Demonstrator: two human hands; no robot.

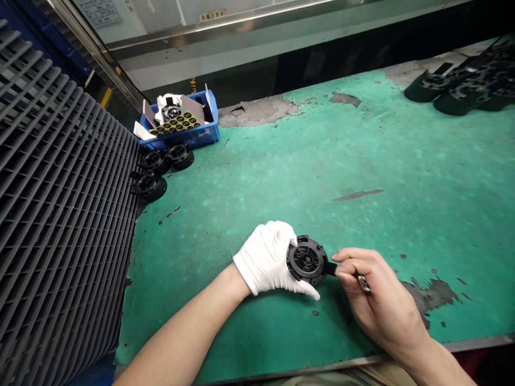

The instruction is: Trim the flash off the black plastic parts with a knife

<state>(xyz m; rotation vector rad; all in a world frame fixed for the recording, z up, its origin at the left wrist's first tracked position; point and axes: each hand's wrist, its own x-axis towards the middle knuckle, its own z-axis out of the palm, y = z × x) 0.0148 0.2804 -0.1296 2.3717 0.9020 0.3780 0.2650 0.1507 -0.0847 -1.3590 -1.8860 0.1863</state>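
Observation:
My left hand (271,260), in a white glove, is closed around the edge of a round black plastic part (308,259). The part's ringed, recessed face is turned up toward me, and a flat black tab (331,268) sticks out on its right. My bare right hand (376,295) is closed at that tab, its thumb and forefinger at the tab's end. A small metal-ended tool (364,283) shows between its curled fingers; the rest of the tool is hidden.
Several similar black parts (149,185) stand at the left beside a blue bin (201,138) holding cardboard and other pieces. More black parts (458,96) cluster at the far right. A grey plastic grid (64,198) borders the worn green tabletop (257,182) on the left.

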